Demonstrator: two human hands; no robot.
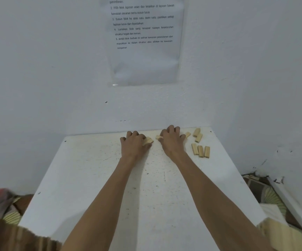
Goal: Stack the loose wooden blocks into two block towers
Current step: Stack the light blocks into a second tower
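Just above the frame's center, at the far edge of the white table (95, 178), the left hand (133, 142) curls its fingers around a small clump of blocks (148, 141) at its right side. The right hand (172, 140), fingers also curled, pinches a single block (158, 137) at its left. The loose blocks (200, 151) lie just right of the right hand, unstacked.
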